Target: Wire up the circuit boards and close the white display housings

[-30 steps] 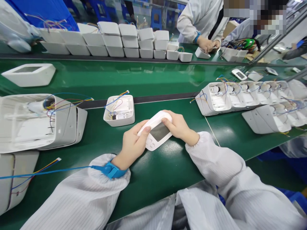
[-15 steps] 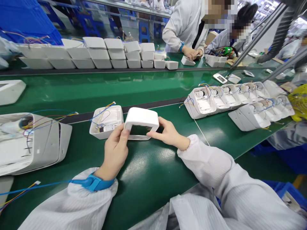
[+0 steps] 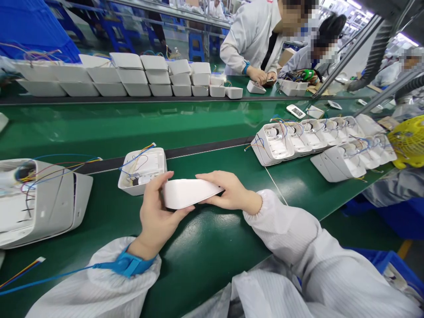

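A white plastic cover (image 3: 188, 192) is held between my two hands above the green work surface, one smooth side facing me. My left hand (image 3: 157, 210) grips its left end, with the thumb along the lower edge. At the right end, my right hand (image 3: 228, 191) pinches it between fingers and thumb. Just behind my left hand stands an open white housing (image 3: 155, 161) with wires and a small motor-like part inside. A blue wrist strap (image 3: 132, 263) with a cord is around my left wrist.
Larger white housings (image 3: 62, 198) with wires stand at left. Rows of wired housings (image 3: 278, 143) fill the right side, near a yellow fan (image 3: 409, 137). Stacked white shells (image 3: 126, 73) line the far side of the belt (image 3: 198, 121). A co-worker (image 3: 253, 37) handles parts across from me.
My hands have turned the cover, so its window-like opening no longer shows and a solid side faces me. My left hand's grip has shifted. The view has moved slightly.
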Action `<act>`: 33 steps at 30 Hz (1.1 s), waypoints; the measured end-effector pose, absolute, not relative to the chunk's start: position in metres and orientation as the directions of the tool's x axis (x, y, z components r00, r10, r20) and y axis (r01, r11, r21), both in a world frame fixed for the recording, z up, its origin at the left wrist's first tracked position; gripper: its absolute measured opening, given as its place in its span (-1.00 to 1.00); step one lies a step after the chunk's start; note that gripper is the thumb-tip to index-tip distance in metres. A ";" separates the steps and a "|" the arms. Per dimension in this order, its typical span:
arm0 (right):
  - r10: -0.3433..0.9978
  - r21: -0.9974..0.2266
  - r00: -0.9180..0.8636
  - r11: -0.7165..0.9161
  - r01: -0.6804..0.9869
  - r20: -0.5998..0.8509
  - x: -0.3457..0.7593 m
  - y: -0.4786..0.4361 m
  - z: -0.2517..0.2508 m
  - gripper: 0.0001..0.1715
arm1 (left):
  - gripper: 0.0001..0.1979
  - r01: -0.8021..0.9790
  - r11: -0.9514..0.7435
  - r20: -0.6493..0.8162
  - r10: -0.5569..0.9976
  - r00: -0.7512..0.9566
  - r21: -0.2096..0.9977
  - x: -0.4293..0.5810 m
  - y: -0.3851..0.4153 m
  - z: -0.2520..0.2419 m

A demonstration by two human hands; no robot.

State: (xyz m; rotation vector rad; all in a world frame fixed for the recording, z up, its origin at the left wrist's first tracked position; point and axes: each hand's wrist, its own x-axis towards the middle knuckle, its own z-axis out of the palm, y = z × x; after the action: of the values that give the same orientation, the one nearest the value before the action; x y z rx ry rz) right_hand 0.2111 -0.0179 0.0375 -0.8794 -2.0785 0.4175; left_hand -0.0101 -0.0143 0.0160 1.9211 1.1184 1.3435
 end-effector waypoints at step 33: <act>0.701 -0.482 -0.471 0.712 0.511 0.536 0.207 -0.024 0.051 -0.46 | -0.32 0.452 -0.448 0.401 0.894 0.201 0.771 -0.005 -0.014 0.025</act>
State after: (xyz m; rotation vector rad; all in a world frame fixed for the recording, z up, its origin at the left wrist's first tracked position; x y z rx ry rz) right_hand 0.2073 -0.0241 0.0510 -0.9164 -2.1751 0.3297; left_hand -0.0050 -0.0140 0.0246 1.9884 1.2488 1.1788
